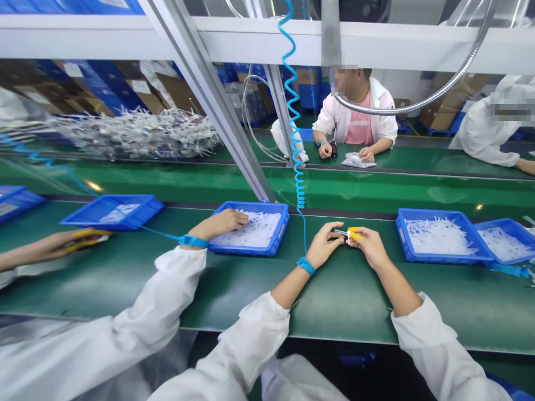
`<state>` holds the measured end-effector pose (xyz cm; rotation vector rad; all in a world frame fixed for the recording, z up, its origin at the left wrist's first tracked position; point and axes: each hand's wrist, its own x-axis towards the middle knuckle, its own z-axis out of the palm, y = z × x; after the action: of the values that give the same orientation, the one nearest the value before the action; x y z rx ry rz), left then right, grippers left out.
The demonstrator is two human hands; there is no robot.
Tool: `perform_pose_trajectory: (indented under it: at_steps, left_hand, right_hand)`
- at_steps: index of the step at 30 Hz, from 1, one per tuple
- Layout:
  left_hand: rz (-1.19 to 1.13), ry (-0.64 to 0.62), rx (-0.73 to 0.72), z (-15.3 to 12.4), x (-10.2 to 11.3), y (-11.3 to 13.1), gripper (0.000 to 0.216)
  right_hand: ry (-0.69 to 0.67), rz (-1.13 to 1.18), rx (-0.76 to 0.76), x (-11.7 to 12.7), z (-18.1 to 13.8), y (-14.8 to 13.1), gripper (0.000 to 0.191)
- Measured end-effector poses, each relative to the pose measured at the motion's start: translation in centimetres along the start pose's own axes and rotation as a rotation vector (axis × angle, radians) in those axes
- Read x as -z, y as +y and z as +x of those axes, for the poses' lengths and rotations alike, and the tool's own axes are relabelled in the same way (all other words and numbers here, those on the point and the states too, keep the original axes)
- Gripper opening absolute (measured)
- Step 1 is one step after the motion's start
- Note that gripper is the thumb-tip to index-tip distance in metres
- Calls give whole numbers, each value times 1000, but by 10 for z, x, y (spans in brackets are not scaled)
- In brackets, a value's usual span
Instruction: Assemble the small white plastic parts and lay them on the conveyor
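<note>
The fingers of the right hand [371,248], with yellow finger covers [355,230], are pinched together on the white end of a slim part [341,232], to the right of the coiled blue cord [300,184]. The part's dark rod points toward the left hand [321,245], just right of the cord's lower end, and lies between its thumb and index finger. Those two fingertips stand apart; whether the left fingers grip the rod, I cannot tell. A blue wristband [306,265] circles the left wrist directly below the cord.

Both hands are above the green worktop [334,301]. Just left of the cord, a blue tray [279,236] holds loose white strips [254,229], and a co-worker's hand [223,223] reaches into it. Farther left of the cord, a second tray [146,211] has a smaller white pile [119,213] in it, with another hand [62,245] near its front edge. Well right of the cord, a third tray [447,258] is heaped with white strips, touching a fourth tray [507,259], similarly filled.
</note>
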<state>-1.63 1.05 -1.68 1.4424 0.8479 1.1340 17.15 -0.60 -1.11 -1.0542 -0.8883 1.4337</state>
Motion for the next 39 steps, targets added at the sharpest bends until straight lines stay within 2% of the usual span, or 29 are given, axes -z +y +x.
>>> perform_pose_trajectory:
  at_steps: [2,4,7,10,12,15,17,19,21,23,33,39]
  left_hand:
    - [132,-31,-121,-2,0,6,31]
    - [202,-56,-167,-3,0,10,21]
    - [198,-19,-158,-3,-1,11,22]
    - [127,29,-121,-2,-4,8,28]
    - [104,19,-76,-1,-5,5,30]
    - [156,-24,-21,-1,-7,1,30]
    - [192,-50,-6,0,-7,-2,30]
    - [208,-71,7,1,-7,-4,29]
    - [214,-85,17,2,-6,-6,28]
    - [225,-94,21,2,-5,-7,28]
    - [254,-120,22,-1,-6,-5,27]
    - [295,-127,4,-1,-7,-2,25]
  right_hand:
    - [-36,-20,-12,-1,-2,-1,36]
    - [-70,-56,-17,-4,-4,-2,33]
    - [-90,-144,15,-8,-6,-10,33]
    - [-48,-287,158,1,-7,-36,30]
    - [51,-378,303,23,-10,-63,29]
    - [282,-434,443,77,-14,-101,32]
    - [460,-549,434,113,-16,-114,34]
    - [538,-906,274,140,-15,-115,32]
    - [467,-1197,96,153,-11,-109,27]
    - [353,-1291,21,155,-7,-102,21]
    - [177,-1460,-10,153,-1,-101,36]
    - [229,-1493,-12,148,-5,-99,39]
